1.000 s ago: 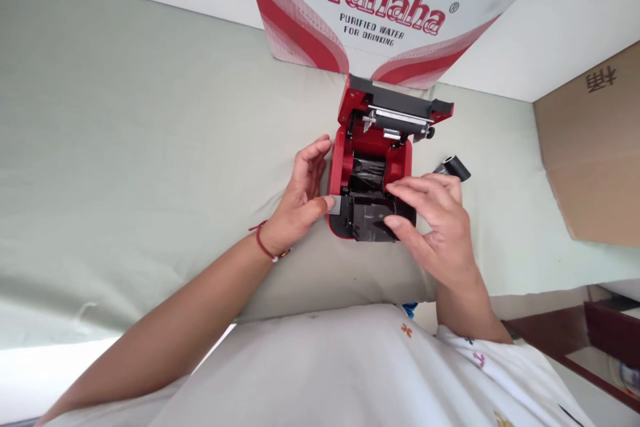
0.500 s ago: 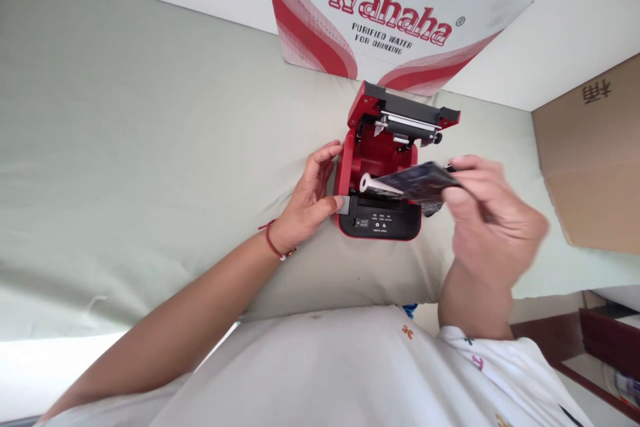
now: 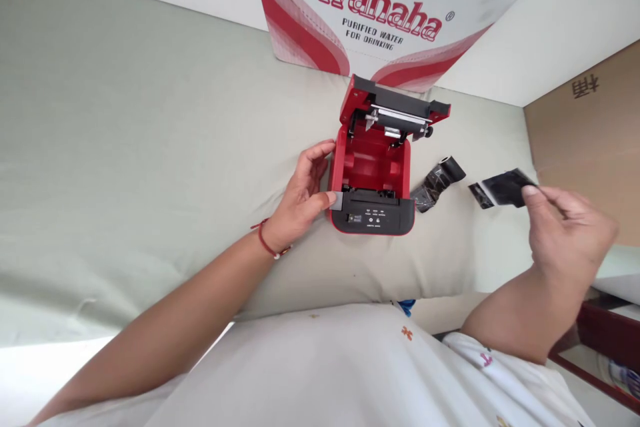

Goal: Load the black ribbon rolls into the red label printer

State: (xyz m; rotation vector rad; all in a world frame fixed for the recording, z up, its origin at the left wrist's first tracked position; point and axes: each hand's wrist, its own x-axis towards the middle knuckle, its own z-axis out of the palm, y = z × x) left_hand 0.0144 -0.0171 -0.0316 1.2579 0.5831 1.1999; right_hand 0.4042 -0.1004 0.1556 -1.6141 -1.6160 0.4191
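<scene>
A red and black thermal printer (image 3: pixel 373 213) stands on the cloth with its lid (image 3: pixel 397 105) raised, and its red inner bay shows no roll. My left hand (image 3: pixel 311 190) is around the printer's left side, the thumb on a grey tab at the front corner and the fingers along the outer wall. Out to the right, my right hand (image 3: pixel 570 220) pinches a black, shiny strip with a roll-like part (image 3: pixel 507 188), blurred by motion. Between that and the printer, another black roll (image 3: pixel 451 170) lies with a crumpled dark strip trailing to the printer's side.
Behind the printer stands a white and red water carton (image 3: pixel 370 20). A brown cardboard box (image 3: pixel 590 140) is on the right. Pale green cloth (image 3: pixel 150 120) covers the surface. A dark red shelf edge (image 3: pixel 610 333) shows at lower right.
My right hand has carried the black strip from over the printer bay to the right. The roll beside the printer now shows fully. My left hand stays on the printer.
</scene>
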